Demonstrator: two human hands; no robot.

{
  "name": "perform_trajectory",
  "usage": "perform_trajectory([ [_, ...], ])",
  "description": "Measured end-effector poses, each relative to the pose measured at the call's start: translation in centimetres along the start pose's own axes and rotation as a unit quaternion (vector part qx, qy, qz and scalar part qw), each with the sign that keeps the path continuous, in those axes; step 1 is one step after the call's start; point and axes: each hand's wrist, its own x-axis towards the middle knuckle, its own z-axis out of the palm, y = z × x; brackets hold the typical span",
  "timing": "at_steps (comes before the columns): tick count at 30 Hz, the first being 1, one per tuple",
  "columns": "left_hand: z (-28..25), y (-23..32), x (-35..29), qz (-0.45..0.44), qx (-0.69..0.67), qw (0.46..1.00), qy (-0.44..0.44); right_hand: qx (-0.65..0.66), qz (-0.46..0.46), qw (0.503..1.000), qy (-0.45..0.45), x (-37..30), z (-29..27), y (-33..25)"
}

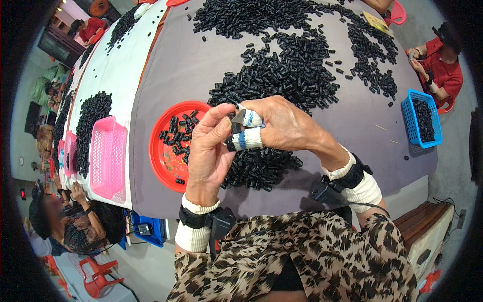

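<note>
In front of me, over the grey-covered table (pixel 166 65), my two hands meet. My left hand (pixel 207 151) pinches a small black cylindrical part (pixel 235 126) between thumb and forefinger. My right hand (pixel 292 123) is closed on what looks like a small grey blade (pixel 238 118), whose tip is against the black part. White wraps (pixel 247 139), one with a blue stripe, cover fingers of this hand. Behind my left hand, a round red tray (pixel 157 151) holds several similar black parts. Heaps of them (pixel 276 80) lie beyond and under my hands.
A blue basket (pixel 435 142) of black parts stands at the right table edge, near a person in red (pixel 443 75). Pink baskets (pixel 108 166) and more heaps sit on the white-covered strip at left. Another person (pixel 70 221) works at lower left, near a red stool (pixel 98 277).
</note>
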Motion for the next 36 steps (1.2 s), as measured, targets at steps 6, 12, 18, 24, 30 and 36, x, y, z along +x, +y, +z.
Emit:
perform_trajectory([
  [6,0.2,-0.4,0.0,0.002,-0.006,1.000,-0.001,-0.030,-0.010,0.999,-0.007,-0.4,0.0,0.6],
  [12,0.6,-0.2,0.0,0.003,-0.016,1.000,0.007,0.014,0.021,0.999,0.023,-0.3,-0.1,0.0],
  [18,0.4,-0.1,0.0,-0.006,-0.012,1.000,-0.010,0.004,0.015,1.000,0.022,-0.2,-0.1,0.0],
  [24,0.5,-0.2,0.0,-0.001,-0.011,1.000,-0.001,0.004,0.000,1.000,0.020,-0.2,0.2,0.6],
  [30,0.6,-0.2,-0.1,0.004,-0.011,1.000,0.016,0.027,0.020,0.999,0.040,-0.5,0.3,0.0],
  [36,1.2,0.1,-0.2,-0.009,-0.022,0.999,0.030,0.070,0.025,0.995,0.067,-0.2,0.5,0.1],
])
